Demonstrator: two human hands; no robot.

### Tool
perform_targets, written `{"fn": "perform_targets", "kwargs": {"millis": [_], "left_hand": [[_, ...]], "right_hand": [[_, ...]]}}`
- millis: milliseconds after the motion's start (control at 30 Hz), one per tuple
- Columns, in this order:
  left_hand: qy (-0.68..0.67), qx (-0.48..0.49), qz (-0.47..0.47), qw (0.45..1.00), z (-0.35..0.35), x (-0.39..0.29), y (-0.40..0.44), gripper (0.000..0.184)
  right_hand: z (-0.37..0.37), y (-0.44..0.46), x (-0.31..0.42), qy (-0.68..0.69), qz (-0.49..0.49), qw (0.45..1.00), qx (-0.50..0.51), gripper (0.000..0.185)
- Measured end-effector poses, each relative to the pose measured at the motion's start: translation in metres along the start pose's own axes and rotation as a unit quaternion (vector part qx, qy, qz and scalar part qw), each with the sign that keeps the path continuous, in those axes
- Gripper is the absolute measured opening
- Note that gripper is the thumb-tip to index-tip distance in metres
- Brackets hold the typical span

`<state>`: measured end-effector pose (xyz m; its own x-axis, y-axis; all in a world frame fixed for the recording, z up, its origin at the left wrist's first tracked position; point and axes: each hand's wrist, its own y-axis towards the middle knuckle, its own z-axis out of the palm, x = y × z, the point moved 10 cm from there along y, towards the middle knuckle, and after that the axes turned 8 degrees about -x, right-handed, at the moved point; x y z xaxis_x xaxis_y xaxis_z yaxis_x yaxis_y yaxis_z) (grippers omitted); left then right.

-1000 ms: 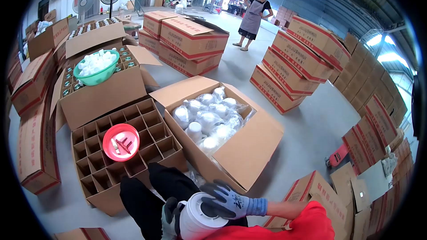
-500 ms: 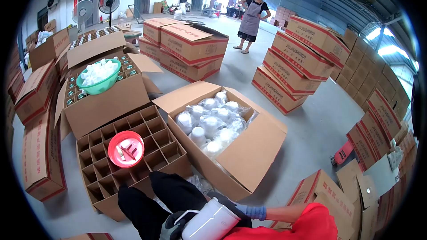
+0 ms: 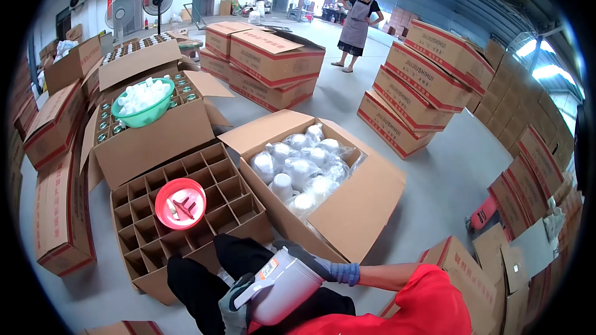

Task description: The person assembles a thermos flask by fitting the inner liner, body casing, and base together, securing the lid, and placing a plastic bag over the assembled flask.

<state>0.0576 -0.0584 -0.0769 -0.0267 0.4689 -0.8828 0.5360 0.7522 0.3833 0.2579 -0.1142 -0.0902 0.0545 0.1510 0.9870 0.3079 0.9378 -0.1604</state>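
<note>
A white container [image 3: 287,290] with a handle and an orange-and-white label lies tilted over my lap, between both gloved hands. My left hand [image 3: 236,308] is closed round its handle side. My right hand [image 3: 309,262] is pressed over its far end and upper side, its fingers partly hidden by the container. In front of my knees is a divided carton [image 3: 198,242] with a red bowl [image 3: 180,204] on it, holding small red and white pieces. Beside it an open carton [image 3: 366,201] holds white plastic-wrapped containers [image 3: 302,170].
A green basin [image 3: 146,116] of white pieces rests on another divided carton at the left. Stacked cartons [image 3: 422,87] stand at the right and more [image 3: 276,65] ahead. A person in an apron [image 3: 357,25] stands at the back. Two fans [image 3: 158,1] are at the back left.
The container has turned in my hands from lid-up to lying tilted, and its handle and label now show. My right hand has moved from the lid to its far end.
</note>
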Motion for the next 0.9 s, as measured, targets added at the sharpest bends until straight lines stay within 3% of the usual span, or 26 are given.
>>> {"fn": "perform_targets", "kwargs": {"millis": [67,133,167,200,233,267,333,400,433,533,567,633,667,800,900], "left_hand": [[-0.017,-0.02,-0.008,1.0,-0.007,-0.001,0.004,0.028],[-0.032,-0.029,-0.033,0.999,-0.011,-0.007,0.017,0.029],[-0.002,-0.01,0.005,1.0,-0.011,-0.013,0.023,0.032],[-0.054,-0.002,-0.078,0.996,-0.01,0.0,0.02,0.033],[-0.024,0.0,-0.139,0.99,-0.01,0.02,0.012,0.035],[-0.103,0.001,-0.171,0.98,-0.006,0.013,0.018,0.035],[-0.114,0.008,-0.274,0.955,-0.002,0.048,-0.005,0.033],[-0.123,0.011,-0.337,0.933,0.008,0.057,-0.021,0.023],[-0.185,0.019,-0.377,0.907,0.015,0.06,-0.03,0.027],[-0.332,0.018,-0.47,0.818,0.04,0.089,-0.075,0.024],[-0.317,0.034,-0.415,0.852,0.043,0.091,-0.077,0.022],[-0.149,0.109,-0.226,0.956,0.04,0.08,-0.067,0.022],[-0.06,0.146,-0.124,0.98,0.041,0.069,-0.067,0.022],[-0.026,0.152,-0.119,0.981,0.038,0.066,-0.066,0.024],[-0.233,0.038,-0.374,0.897,0.032,0.09,-0.081,0.025]], "right_hand": [[-0.017,-0.012,0.003,-0.018,0.042,0.998,-0.039,0.06],[-0.031,-0.012,-0.005,-0.027,-0.024,0.999,-0.016,0.06],[-0.038,-0.006,-0.018,-0.03,-0.048,0.998,0.001,0.06],[-0.028,-0.002,-0.022,0.029,-0.012,0.999,0.02,0.057],[-0.018,0.002,-0.026,0.089,0.026,0.995,0.035,0.054],[-0.008,0.006,-0.03,0.145,0.065,0.986,0.046,0.051],[-0.002,0.002,-0.011,0.023,0.004,0.999,0.04,0.057],[0.008,-0.01,-0.002,-0.01,-0.001,0.997,0.079,0.061],[0.012,-0.014,0.0,-0.027,-0.004,0.995,0.095,0.063],[0.033,-0.022,0.025,-0.153,-0.165,0.953,0.202,0.06],[0.043,-0.026,0.031,-0.171,-0.195,0.936,0.237,0.061],[0.067,-0.033,0.05,-0.195,-0.279,0.889,0.306,0.064],[0.077,-0.041,0.056,-0.206,-0.321,0.861,0.338,0.065],[0.078,-0.047,0.064,-0.265,-0.355,0.825,0.351,0.074],[0.052,-0.024,0.053,-0.207,-0.152,0.929,0.265,0.068]]}}
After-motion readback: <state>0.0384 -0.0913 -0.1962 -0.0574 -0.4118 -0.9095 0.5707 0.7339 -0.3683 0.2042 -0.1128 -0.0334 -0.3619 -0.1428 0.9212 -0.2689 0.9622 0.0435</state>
